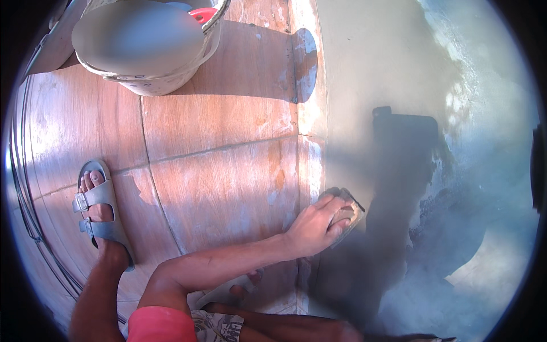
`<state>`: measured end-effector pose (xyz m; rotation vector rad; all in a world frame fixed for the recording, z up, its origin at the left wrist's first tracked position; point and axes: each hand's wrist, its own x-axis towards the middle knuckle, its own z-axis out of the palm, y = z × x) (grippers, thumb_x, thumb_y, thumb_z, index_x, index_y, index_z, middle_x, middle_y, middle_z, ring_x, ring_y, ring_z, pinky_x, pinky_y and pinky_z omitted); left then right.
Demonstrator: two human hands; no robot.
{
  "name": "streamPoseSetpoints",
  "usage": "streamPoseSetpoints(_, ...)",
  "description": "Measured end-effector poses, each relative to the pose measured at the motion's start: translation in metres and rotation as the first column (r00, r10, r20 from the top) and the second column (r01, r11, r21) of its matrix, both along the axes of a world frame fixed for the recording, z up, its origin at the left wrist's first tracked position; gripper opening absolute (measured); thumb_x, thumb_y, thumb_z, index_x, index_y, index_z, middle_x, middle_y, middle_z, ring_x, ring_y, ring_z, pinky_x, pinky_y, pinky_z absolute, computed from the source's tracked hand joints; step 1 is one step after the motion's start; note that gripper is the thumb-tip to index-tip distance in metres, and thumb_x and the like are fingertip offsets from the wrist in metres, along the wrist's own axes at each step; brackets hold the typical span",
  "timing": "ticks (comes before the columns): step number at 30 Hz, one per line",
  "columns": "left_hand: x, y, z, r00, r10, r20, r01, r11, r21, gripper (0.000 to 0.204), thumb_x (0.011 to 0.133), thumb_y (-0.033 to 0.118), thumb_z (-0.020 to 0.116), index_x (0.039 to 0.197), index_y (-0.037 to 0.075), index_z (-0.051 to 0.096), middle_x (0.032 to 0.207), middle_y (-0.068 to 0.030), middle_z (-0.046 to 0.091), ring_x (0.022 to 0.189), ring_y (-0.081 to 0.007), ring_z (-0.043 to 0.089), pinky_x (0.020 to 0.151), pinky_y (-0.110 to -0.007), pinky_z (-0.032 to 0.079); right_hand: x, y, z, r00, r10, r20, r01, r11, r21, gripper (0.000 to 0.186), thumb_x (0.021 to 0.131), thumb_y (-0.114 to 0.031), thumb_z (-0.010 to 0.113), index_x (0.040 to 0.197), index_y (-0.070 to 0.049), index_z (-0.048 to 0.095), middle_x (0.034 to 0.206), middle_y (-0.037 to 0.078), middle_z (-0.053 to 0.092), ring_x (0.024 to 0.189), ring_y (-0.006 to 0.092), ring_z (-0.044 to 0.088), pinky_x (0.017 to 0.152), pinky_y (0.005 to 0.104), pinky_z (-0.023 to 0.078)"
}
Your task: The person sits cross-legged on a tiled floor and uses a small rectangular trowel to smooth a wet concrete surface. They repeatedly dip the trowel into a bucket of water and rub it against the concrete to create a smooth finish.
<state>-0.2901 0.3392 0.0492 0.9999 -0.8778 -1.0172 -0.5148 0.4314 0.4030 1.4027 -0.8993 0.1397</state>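
Observation:
My left hand [315,228] is closed round a flat, cement-smeared, sponge-like block [354,215]. The block is pressed against the grey plastered wall [364,74], just above its tiled foot. My left forearm [228,262] reaches across from the lower left, out of a red sleeve. The underside of the block and part of its edge are covered by my fingers. Beside the block the plaster is smooth and dark with shadow; farther right it turns patchy and paler. My right hand does not show.
A pale bucket [154,84] with a red item [204,15] inside stands at the upper left, partly blurred. Wood-look floor tiles [222,125] bear cement smears near the wall. Dark cables [34,228] run along the left. My sandalled foot [99,211] rests on the tiles.

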Motion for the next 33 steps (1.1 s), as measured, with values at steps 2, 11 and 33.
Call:
streamPoseSetpoints(2, 0.034, -0.040, -0.006, 0.995, 0.102, 0.006, -0.102, 0.989, 0.108, 0.036, 0.092, 0.016, 0.065, 0.123, 0.000, 0.055, 0.095, -0.0182, 0.062, 0.086, -0.0270, 0.062, 0.078, -0.039, 0.051, -0.008, 0.003, 0.001, 0.991, 0.093, 0.100, -0.095, 0.995, 0.018, 0.055, 0.103, -0.038, 0.050, 0.138, 0.005, 0.047, 0.147, 0.027, 0.041, 0.132, 0.0407, 0.046, 0.105, 0.0516, 0.042)
streamPoseSetpoints(11, 0.192, -0.218, -0.001, 0.918, 0.365, 0.156, -0.386, 0.913, 0.134, 0.041, 0.085, 0.020, 0.055, 0.119, -0.002, 0.056, 0.104, -0.0261, 0.067, 0.101, -0.0376, 0.066, 0.094, -0.045, 0.049, -0.005, 0.002, -0.005, 0.997, 0.062, 0.038, -0.063, 0.998, 0.023, 0.050, 0.104, -0.034, 0.049, 0.135, 0.005, 0.050, 0.145, 0.027, 0.042, 0.131, 0.0419, 0.046, 0.105, 0.0535, 0.042)
streamPoseSetpoints(33, 0.174, -0.200, 0.065, 0.884, 0.461, 0.076, -0.465, 0.883, 0.065, 0.032, 0.090, 0.021, 0.056, 0.112, -0.003, 0.057, 0.094, -0.0245, 0.067, 0.094, -0.0406, 0.065, 0.087, -0.048, 0.048, -0.039, 0.024, 0.009, 0.990, -0.143, -0.008, 0.143, 0.989, 0.038, 0.061, 0.102, -0.028, 0.054, 0.145, 0.007, 0.030, 0.140, 0.025, 0.048, 0.121, 0.0351, 0.056, 0.099, 0.0434, 0.050)
